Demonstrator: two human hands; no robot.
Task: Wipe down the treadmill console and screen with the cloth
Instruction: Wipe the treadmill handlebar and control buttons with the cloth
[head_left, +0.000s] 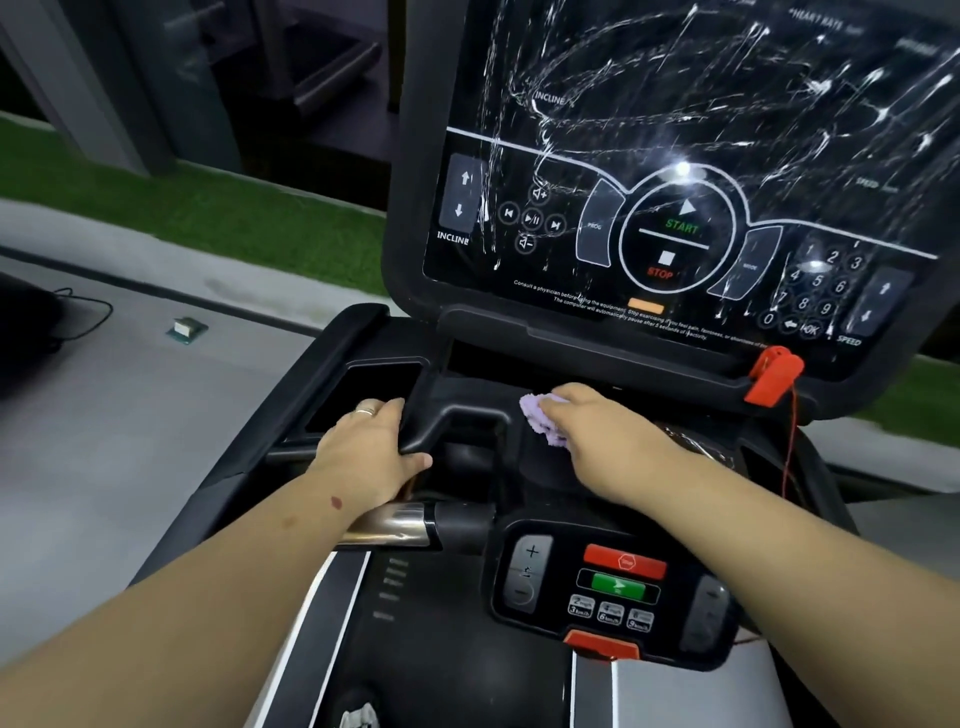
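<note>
The treadmill's black screen (675, 130) fills the upper right, streaked with white wet smears. Below it lies the black console ledge (467, 395) with a recessed tray (363, 400) at the left. My right hand (597, 431) presses a crumpled lilac cloth (540, 415) onto the ledge just under the screen's lower edge. My left hand (374, 452), with a ring on one finger, rests on a raised black ridge of the console beside the tray, fingers curled over its edge.
A lower control pad (613, 587) with red and green buttons sits near me. A red safety clip (774, 374) with a red cord hangs at the screen's lower right. A chrome handlebar (395, 525) runs under my left wrist. Grey floor and green turf lie to the left.
</note>
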